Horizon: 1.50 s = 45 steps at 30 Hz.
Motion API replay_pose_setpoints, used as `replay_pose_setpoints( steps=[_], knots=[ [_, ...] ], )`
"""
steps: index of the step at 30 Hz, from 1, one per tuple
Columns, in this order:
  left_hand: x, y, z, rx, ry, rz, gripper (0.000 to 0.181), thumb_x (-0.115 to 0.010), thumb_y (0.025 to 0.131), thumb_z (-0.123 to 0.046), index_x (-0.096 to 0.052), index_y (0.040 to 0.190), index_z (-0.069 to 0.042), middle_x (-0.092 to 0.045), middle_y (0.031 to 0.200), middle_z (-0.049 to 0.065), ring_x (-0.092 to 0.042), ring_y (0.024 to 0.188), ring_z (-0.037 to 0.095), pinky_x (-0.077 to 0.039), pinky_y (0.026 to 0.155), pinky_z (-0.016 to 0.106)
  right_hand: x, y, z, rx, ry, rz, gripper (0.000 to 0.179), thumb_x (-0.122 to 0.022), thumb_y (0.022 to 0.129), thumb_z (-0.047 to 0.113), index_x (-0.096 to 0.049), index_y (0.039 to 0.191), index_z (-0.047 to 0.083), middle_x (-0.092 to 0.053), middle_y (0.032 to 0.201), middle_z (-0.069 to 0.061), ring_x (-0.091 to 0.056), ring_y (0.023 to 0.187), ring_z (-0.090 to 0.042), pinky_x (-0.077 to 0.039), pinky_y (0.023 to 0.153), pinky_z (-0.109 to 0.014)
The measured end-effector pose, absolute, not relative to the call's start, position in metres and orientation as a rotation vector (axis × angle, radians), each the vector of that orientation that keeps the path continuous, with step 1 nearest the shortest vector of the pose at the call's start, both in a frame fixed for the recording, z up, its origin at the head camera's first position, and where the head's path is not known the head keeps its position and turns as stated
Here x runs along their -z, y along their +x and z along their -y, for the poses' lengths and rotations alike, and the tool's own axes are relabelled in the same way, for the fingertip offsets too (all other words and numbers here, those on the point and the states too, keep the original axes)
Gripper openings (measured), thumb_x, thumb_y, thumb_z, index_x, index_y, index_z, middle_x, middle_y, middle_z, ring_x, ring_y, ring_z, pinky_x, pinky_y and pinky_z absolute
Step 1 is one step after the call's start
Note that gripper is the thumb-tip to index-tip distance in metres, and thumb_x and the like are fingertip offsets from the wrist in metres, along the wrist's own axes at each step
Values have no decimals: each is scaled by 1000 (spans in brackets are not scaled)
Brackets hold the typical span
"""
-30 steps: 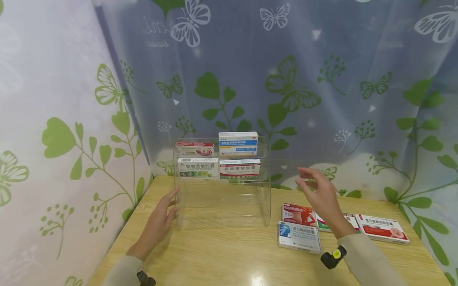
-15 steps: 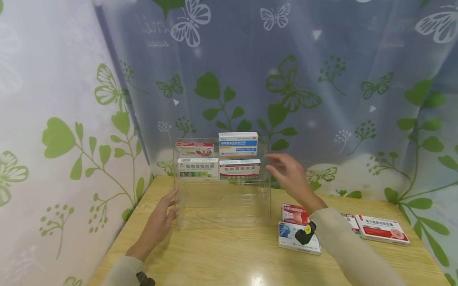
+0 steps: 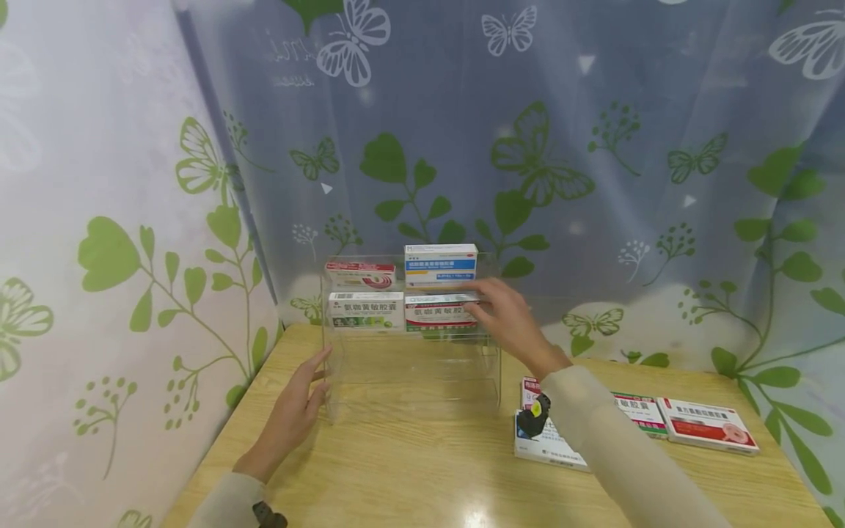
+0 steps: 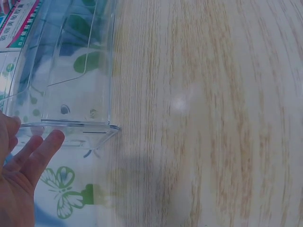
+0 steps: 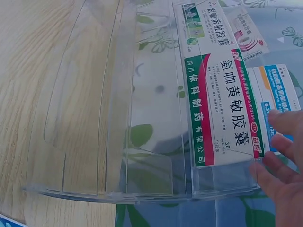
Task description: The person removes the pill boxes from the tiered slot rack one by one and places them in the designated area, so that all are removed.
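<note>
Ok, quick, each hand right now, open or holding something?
Left hand: open, touching the clear rack.
Right hand: open, at the shelved red-and-green box; contact unclear.

Clr glossy plstc rack (image 3: 412,367)

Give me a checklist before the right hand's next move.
1. Left hand at the left side of the rack: ok.
2. Right hand at the right end of the red-green box: ok.
3. Grip on that box: cannot tell, contact unclear.
4. Right hand clear of the blue box: cannot tell, overlaps it in the right wrist view.
5. Table boxes fully visible: not ok, the right sleeve hides parts.
</note>
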<state>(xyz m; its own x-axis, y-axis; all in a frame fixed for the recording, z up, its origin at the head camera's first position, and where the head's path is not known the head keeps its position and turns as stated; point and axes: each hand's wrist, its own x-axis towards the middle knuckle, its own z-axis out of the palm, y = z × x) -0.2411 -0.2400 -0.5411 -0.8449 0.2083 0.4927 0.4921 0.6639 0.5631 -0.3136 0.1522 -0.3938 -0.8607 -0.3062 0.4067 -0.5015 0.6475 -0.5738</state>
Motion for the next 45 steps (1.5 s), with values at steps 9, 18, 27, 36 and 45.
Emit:
replay_pose_setpoints(
  steps=[9,18,27,36,45],
  knots=[
    [539,-239,239,1014,-536,2505,68,-62,107,5,-36,169,-8,-48,161,29,-69,125,48,-69,83,47,393,-315,-144,-774,625,2672,41,-72,105,6,-69,146,7,-68,139,-18,-64,126,-39,-57,109,-57],
    [539,-239,239,1021,-539,2504,69,-62,108,5,-36,169,-9,-49,160,29,-69,125,48,-69,82,44,393,-315,-144,-639,746,2591,34,-70,102,-6,-73,135,2,-69,123,-18,-68,111,-37,-61,98,-52],
    [540,-239,240,1048,-541,2501,70,-61,107,7,-35,170,-9,-48,160,29,-69,125,49,-70,82,40,370,-307,-151,-751,759,2425,30,-66,107,-1,-74,135,5,-65,127,-15,-70,101,-30,-64,83,-45],
    [538,-238,235,1038,-534,2494,69,-61,108,6,-35,170,-10,-49,159,29,-70,124,47,-70,80,39,335,-284,-206,-860,640,2260,28,-72,103,-2,-77,130,4,-69,125,-17,-71,110,-33,-66,94,-47],
    [539,-237,235,1042,-520,2506,69,-61,107,7,-36,169,-9,-50,157,31,-70,124,48,-70,81,40,332,-251,-290,-832,522,2296,31,-73,102,-4,-77,132,4,-69,125,-16,-55,110,9,-42,89,8]
  ],
)
